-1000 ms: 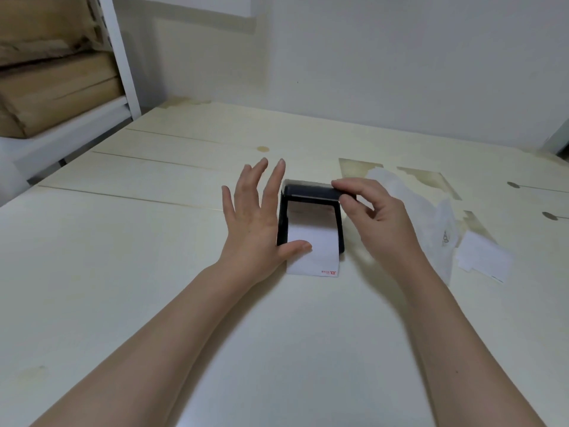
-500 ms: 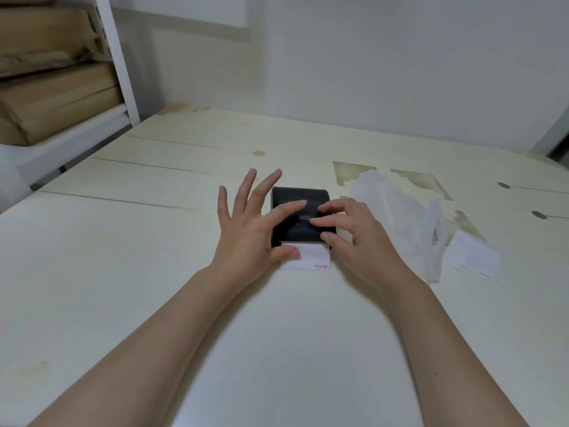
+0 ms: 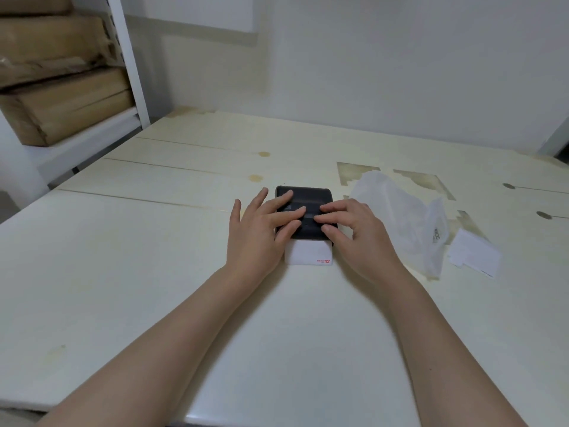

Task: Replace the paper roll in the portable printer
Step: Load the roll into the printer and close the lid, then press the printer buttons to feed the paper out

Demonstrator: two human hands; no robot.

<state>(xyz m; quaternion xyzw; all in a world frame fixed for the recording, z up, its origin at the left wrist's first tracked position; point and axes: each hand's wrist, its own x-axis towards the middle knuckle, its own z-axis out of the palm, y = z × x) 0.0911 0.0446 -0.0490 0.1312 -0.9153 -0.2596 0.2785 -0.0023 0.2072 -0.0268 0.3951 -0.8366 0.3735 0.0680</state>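
A small black portable printer (image 3: 311, 195) lies flat on the pale wooden table (image 3: 154, 257), its lid down. A white strip of paper (image 3: 309, 255) with a small red mark sticks out of its near edge. My left hand (image 3: 261, 235) rests on the printer's left half with fingers spread and pressing on the lid. From the right, my right hand (image 3: 354, 232) lays its fingertips flat on the lid. The roll inside is hidden.
A crumpled clear plastic wrapper (image 3: 400, 223) lies just right of the printer, and a white paper slip (image 3: 474, 257) beyond it. A white shelf post (image 3: 129, 63) with cardboard boxes (image 3: 61, 109) stands at the far left. The wall runs along the table's back.
A second ago the lid stood open, my right hand on its far edge, paper lying over the bay. The lid has come down, and both hands now lie flat on it.
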